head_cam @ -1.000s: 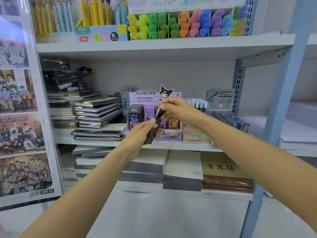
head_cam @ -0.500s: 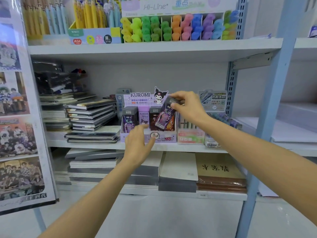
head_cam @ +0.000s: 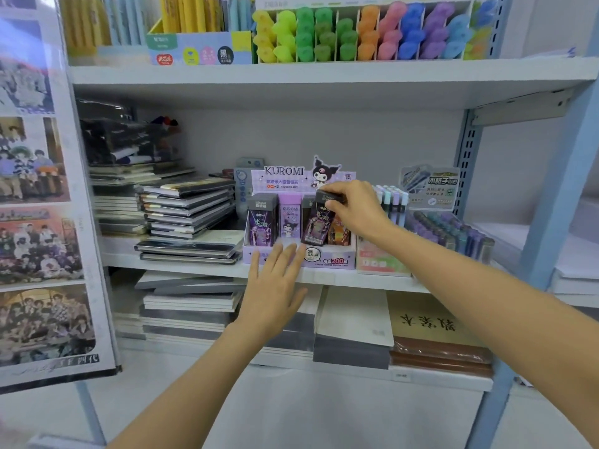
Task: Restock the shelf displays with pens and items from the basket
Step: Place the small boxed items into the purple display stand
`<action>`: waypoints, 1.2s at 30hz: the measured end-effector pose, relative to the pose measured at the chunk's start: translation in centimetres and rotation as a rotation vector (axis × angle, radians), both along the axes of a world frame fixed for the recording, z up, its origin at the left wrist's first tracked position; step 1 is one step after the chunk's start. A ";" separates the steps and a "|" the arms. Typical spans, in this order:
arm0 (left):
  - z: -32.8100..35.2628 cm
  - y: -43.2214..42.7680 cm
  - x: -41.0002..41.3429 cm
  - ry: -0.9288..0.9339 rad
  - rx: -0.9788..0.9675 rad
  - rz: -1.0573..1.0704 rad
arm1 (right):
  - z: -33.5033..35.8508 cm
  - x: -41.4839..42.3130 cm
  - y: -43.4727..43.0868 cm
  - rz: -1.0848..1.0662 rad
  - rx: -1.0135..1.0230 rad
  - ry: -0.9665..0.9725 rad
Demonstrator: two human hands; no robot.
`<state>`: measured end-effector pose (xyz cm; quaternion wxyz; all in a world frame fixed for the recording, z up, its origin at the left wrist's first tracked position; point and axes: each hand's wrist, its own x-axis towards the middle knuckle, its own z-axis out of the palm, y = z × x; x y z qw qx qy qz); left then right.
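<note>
At front edge of middle shelf (head_cam: pixel 194 268), glossy cardboard Kuromi display box (head_cam: pixel 327 261) with flat rectangular cases upright in rows. Pinched by its dark cap in right hand (head_cam: pixel 356 212), fingers curled: slim glossy purple-black case (head_cam: pixel 317 225), tilted, lower end inside the box. Before the box front, left hand (head_cam: pixel 275 286), fingers straight and spread, grasping nothing; contact with box unclear.

Notebook stack (head_cam: pixel 188 209) beside display box (head_cam: pixel 301 257)

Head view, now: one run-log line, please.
right hand: pinches dark purple lead-refill pack, tilted, over lilac cardboard Kuromi display box | left hand: open, fingertips at box front | pack not seated
</note>
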<state>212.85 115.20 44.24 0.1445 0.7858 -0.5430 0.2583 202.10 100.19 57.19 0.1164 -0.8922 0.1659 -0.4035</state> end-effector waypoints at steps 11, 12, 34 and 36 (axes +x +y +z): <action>-1.2 -0.5 0.0 0.053 -0.036 -0.022 | 1.1 2.4 0.2 0.031 -0.103 0.158; -1.2 -0.5 0.1 0.048 -0.027 -0.018 | 1.2 2.3 0.1 0.035 -0.084 0.153; -0.2 0.0 0.2 0.038 0.040 -0.042 | -2.8 1.6 1.8 -0.186 -0.397 0.177; -0.4 0.5 -0.1 0.069 -0.026 -0.125 | -4.3 0.1 2.7 -0.082 -0.389 0.076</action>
